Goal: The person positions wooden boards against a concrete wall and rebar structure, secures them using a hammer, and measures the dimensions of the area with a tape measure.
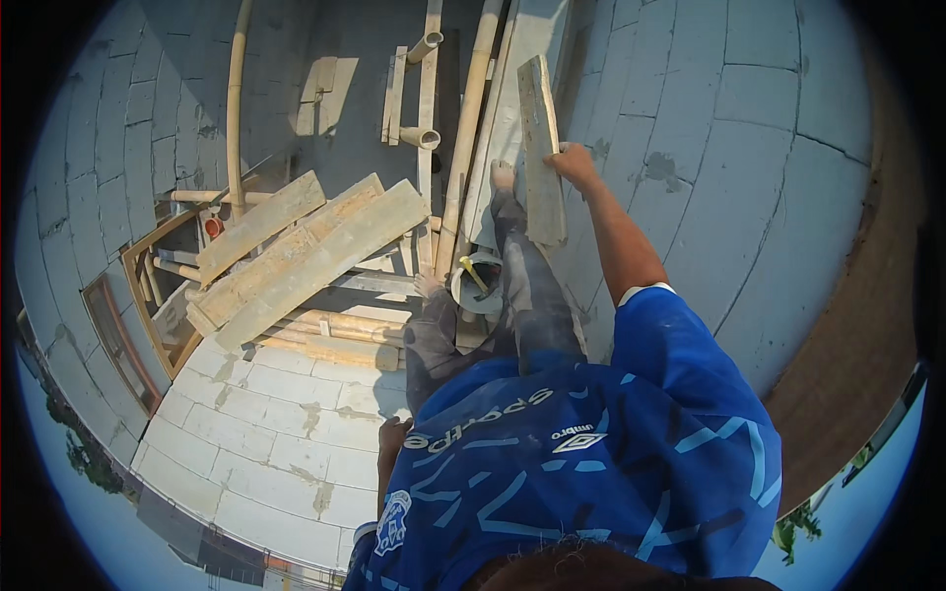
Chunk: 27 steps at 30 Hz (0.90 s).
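Note:
My right hand [574, 167] is closed on the edge of a wooden plank [542, 202], which stands nearly on end beside the light block wall on my right. My left hand [394, 433] hangs low by my left side, next to the blue shirt; it is dark and small, and I cannot make out its fingers well. Between my legs is a pale bucket [471, 298] with a yellow-handled tool [474, 274] in it. My bare feet are on the scaffold, one by the bucket and one farther ahead on a long pale board [501, 128].
Several loose planks [325, 264] lie slanted across the bamboo scaffold on the left, near a red round thing [214, 228] and a wooden frame [148, 256]. Long bamboo poles [471, 128] run ahead. Block walls rise on both sides, with a shadowed floor [360, 59] far below.

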Tool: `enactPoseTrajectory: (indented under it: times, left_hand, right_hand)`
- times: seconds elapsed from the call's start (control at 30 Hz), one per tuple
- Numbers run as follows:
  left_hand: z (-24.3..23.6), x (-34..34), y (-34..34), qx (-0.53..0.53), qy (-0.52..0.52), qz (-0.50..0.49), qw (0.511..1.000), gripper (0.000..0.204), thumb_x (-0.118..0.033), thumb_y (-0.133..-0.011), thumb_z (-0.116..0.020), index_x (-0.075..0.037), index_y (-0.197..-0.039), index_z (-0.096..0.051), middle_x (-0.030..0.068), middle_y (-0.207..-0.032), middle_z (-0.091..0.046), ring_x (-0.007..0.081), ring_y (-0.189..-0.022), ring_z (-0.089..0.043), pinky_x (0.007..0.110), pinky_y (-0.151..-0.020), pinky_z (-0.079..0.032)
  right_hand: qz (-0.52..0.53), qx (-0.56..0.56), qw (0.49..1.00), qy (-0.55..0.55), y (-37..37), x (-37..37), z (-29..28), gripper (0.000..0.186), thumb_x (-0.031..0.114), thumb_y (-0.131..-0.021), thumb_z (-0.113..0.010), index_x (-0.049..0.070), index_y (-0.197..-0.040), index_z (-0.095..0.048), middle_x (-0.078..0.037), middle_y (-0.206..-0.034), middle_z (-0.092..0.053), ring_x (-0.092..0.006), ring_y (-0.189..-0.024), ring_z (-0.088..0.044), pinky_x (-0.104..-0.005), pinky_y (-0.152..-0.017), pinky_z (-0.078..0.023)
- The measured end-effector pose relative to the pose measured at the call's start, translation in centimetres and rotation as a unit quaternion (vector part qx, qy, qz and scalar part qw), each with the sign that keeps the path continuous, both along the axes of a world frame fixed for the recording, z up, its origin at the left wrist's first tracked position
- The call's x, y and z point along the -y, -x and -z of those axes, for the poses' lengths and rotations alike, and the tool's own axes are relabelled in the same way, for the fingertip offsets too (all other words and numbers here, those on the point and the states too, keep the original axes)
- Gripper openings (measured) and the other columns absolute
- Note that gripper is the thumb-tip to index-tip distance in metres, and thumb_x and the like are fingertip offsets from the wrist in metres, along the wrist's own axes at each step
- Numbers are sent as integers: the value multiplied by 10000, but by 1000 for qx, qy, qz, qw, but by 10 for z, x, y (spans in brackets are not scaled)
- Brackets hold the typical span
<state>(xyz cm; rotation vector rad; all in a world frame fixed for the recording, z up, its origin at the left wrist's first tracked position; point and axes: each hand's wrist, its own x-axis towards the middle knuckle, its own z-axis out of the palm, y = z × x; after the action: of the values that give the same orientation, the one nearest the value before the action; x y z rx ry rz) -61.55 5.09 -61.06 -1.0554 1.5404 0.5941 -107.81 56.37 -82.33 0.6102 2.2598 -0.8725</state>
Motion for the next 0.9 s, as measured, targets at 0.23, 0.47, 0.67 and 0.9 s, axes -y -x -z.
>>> enactPoseTrajectory:
  times: [0.23, 0.47, 0.67, 0.9]
  left_hand:
    - [128, -19, 223, -259, 100, 59, 959, 721, -351, -869, -773, 92, -1380, -523, 297, -1343, -596, 407, -1218, -597, 458, -1026, -476]
    - [270, -111, 546, -506, 91, 218, 830, 771, -276, -850, -791, 54, -1452, -440, 269, -1462, -485, 391, -1356, -478, 437, -1119, -408]
    - [355, -182, 727, -521, 83, 325, 785, 780, -307, -836, -800, 35, -1446, -454, 270, -1462, -482, 389, -1387, -445, 431, -1160, -369]
    - [439, -216, 816, -502, 82, 447, 736, 793, -341, -838, -774, 12, -1470, -453, 231, -1447, -531, 376, -1374, -475, 422, -1142, -392]
  right_hand:
    - [-1, 36, 999, -25, 36, -40, 106, 409, 299, -722, -712, 21, -1017, -763, -181, -889, -752, -324, -848, -735, -410, -796, -553]
    - [56, 60, 997, -11, 45, -85, 227, 426, 314, -707, -747, 15, -1011, -762, -200, -940, -752, -340, -888, -736, -413, -802, -551]
    - [68, 112, 991, -9, 79, -96, 286, 380, 253, -769, -813, -41, -997, -738, -132, -829, -705, -224, -718, -660, -381, -660, -507]
    - [146, 130, 974, 113, 116, -103, 350, 426, 220, -796, -864, -67, -1076, -718, -117, -938, -726, -207, -790, -659, -381, -734, -510]
